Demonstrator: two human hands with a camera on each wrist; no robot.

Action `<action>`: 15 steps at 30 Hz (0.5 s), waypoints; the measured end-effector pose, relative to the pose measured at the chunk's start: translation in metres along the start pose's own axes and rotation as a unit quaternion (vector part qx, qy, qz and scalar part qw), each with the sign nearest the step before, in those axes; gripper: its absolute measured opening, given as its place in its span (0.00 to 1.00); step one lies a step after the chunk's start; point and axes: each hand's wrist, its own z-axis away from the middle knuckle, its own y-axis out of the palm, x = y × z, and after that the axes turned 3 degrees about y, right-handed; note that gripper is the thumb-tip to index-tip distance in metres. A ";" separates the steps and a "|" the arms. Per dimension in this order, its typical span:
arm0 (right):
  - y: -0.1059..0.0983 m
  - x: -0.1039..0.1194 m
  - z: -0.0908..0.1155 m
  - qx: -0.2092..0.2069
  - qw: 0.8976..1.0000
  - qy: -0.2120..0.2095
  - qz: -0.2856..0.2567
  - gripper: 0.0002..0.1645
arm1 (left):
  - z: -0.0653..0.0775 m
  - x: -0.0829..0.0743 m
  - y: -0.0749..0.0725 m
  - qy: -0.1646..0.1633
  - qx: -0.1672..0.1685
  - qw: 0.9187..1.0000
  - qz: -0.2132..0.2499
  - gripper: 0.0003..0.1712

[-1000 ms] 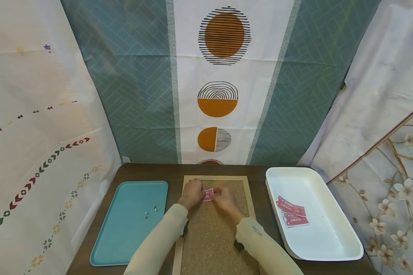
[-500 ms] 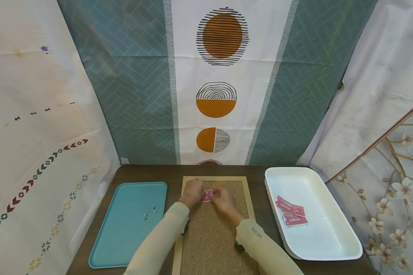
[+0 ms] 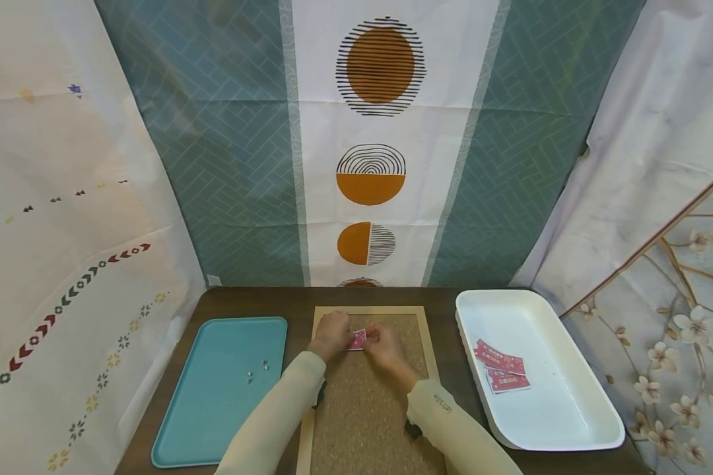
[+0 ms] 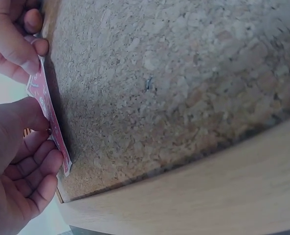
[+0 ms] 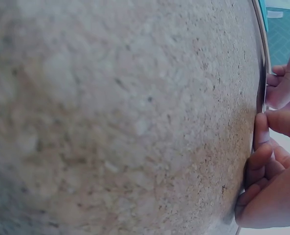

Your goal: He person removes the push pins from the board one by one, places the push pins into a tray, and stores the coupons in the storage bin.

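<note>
A small pink-and-white printed coupon [image 3: 358, 340] is held over the upper part of a wood-framed cork board [image 3: 368, 409]. My left hand [image 3: 333, 334] grips its left end, with thumb and fingertips on the paper in the left wrist view. At the other end, my right hand [image 3: 387, 346] pinches the coupon's edge between thumb and finger. Seen from the left wrist, the coupon [image 4: 48, 107] stands close over the cork, its lower edge casting a shadow. In the right wrist view the right hand [image 5: 272, 166] rests low against the cork and hides most of the coupon.
Left of the board lies a teal tray [image 3: 214, 396] with a few small shiny metal pieces [image 3: 265, 364]. To the right stands a white deep tray [image 3: 561, 396] holding more pink coupons [image 3: 502, 366]. A patterned curtain [image 3: 243, 165] hangs behind the dark table [image 3: 445, 310].
The head view has shifted slightly. Both hands keep their hold on the coupon at the same spot over the board.
</note>
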 end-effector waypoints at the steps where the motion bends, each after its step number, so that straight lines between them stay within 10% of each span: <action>1: 0.000 0.000 0.000 -0.001 1.000 0.000 0.000 0.11 | 0.000 0.000 0.000 0.001 -0.002 1.000 0.000 0.13; 15: 0.000 -0.001 0.001 0.000 1.000 0.003 -0.018 0.13 | 0.004 -0.003 -0.006 0.007 -0.005 1.000 -0.014 0.12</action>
